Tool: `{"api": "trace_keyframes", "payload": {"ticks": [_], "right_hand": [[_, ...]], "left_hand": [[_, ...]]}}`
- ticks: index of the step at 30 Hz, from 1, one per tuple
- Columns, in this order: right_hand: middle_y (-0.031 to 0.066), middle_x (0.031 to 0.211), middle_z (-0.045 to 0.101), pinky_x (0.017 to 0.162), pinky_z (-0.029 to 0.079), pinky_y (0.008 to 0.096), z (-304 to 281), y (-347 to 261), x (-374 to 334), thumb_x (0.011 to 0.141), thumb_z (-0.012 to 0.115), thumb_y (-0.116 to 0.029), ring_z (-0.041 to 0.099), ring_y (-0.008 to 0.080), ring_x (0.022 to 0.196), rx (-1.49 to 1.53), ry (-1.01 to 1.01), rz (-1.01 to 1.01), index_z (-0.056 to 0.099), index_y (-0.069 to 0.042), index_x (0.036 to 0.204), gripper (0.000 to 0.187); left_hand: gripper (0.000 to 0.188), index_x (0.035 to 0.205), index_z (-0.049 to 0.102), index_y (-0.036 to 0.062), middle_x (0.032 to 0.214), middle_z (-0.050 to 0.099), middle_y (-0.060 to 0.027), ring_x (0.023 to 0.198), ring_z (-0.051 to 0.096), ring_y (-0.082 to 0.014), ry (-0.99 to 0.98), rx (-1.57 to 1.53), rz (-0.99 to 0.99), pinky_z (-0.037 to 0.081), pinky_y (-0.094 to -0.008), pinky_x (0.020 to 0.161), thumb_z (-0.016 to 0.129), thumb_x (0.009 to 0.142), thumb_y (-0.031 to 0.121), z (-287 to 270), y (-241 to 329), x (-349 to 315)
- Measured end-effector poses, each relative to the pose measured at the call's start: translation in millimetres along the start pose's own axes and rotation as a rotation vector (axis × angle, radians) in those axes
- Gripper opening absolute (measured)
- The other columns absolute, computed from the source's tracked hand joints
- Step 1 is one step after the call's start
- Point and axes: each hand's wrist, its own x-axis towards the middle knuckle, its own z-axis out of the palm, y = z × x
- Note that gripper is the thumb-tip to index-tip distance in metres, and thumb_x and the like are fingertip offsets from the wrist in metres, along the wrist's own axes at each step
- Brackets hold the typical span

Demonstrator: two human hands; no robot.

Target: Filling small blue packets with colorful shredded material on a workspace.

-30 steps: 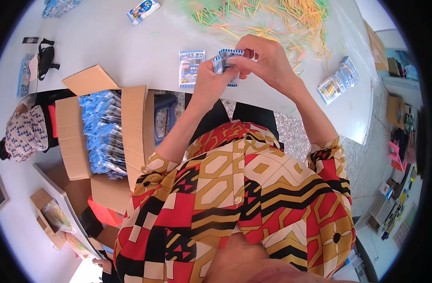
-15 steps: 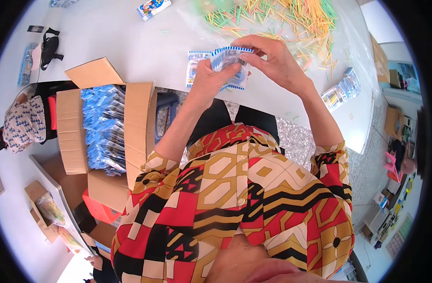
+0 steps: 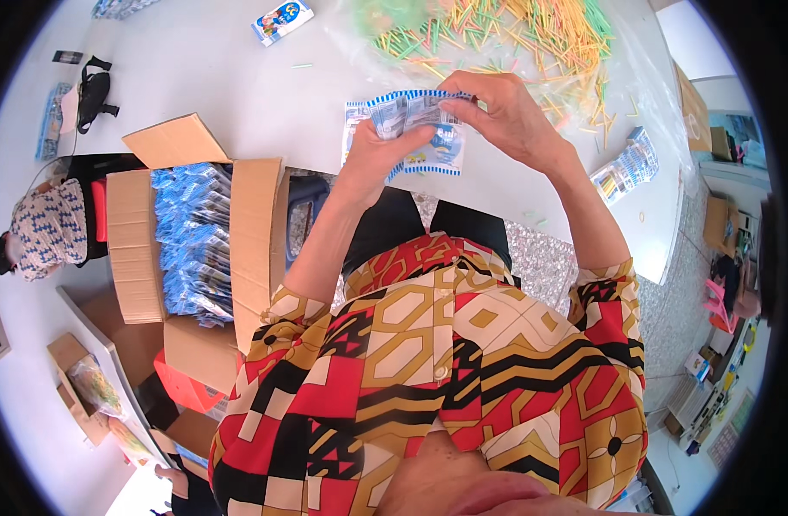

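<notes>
In front of me at the table's near edge, a blue-and-white plastic packet (image 3: 437, 153) with striped ends is held up between both hands. My left hand (image 3: 370, 165) pinches its left side, thumb across the front. The fingers and thumb of my right hand (image 3: 507, 116) are closed on its upper right corner. Beyond my left fingers, part of similar blue-striped wrapping (image 3: 354, 113) shows; I cannot tell whether it is a separate packet. Whether anything is inside the held packet is unclear.
Thin coloured sticks (image 3: 574, 39) lie heaped on clear plastic sheeting at the far right. A packet of sticks (image 3: 624, 168) rests by the right table edge, another packet (image 3: 282, 21) farther back. At left stands an open cardboard box (image 3: 136, 249) full of blue packets; a person (image 3: 52, 228) is beyond.
The packet in my hands has turned and spread, showing more of its printed face at the lower right. My right hand has shifted slightly right and down. The view has moved a little.
</notes>
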Motion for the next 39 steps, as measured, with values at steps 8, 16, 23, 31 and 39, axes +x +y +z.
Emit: {"api": "trace_keyframes", "payload": {"ticks": [8,16,23,31,39], "right_hand": [[0.0068,0.072,0.059,0.059,0.043,0.0251,-2,-9,11,0.083,0.059,-0.012,0.054,0.0127,0.066,0.096,-0.012,0.086,0.059,0.000,0.088,0.013],[0.0095,0.065,0.054,0.055,0.041,0.0297,-3,-9,15,0.082,0.060,-0.013,0.053,0.0181,0.060,-0.053,-0.102,0.021,0.059,0.001,0.085,0.014],[0.0121,0.073,0.058,0.058,0.043,0.0313,6,-4,19,0.079,0.059,-0.006,0.054,0.0260,0.064,-0.045,-0.025,-0.209,0.056,-0.001,0.091,0.013],[0.0096,0.073,0.059,0.058,0.044,0.0287,3,-11,14,0.080,0.058,-0.006,0.055,0.0177,0.063,-0.007,-0.036,0.006,0.056,-0.004,0.093,0.014],[0.0047,0.085,0.058,0.057,0.043,0.0252,1,-19,3,0.074,0.067,-0.006,0.050,0.0130,0.065,-0.026,0.229,-0.127,0.059,-0.007,0.098,0.025]], "left_hand": [[0.024,0.099,0.062,0.0025,0.089,0.065,-0.0044,0.078,0.061,-0.0104,0.058,0.046,0.089,0.050,-0.0258,0.071,0.067,0.076,0.003,-5,0,1],[0.028,0.098,0.062,0.0024,0.088,0.065,-0.0036,0.078,0.061,-0.0100,0.041,0.070,0.107,0.050,-0.0255,0.071,0.071,0.071,0.000,-6,4,0],[0.023,0.094,0.062,0.0028,0.086,0.064,-0.0019,0.076,0.060,-0.0089,0.009,0.079,0.089,0.049,-0.0247,0.070,0.071,0.073,0.005,-8,3,2],[0.018,0.095,0.065,0.0031,0.080,0.064,-0.0006,0.071,0.058,-0.0057,0.076,0.235,0.163,0.047,-0.0213,0.064,0.067,0.077,0.005,-10,-6,2],[0.015,0.090,0.065,0.0011,0.079,0.065,-0.0021,0.069,0.058,-0.0062,0.121,0.112,0.168,0.047,-0.0207,0.063,0.069,0.075,0.003,-5,-8,-3]]}}
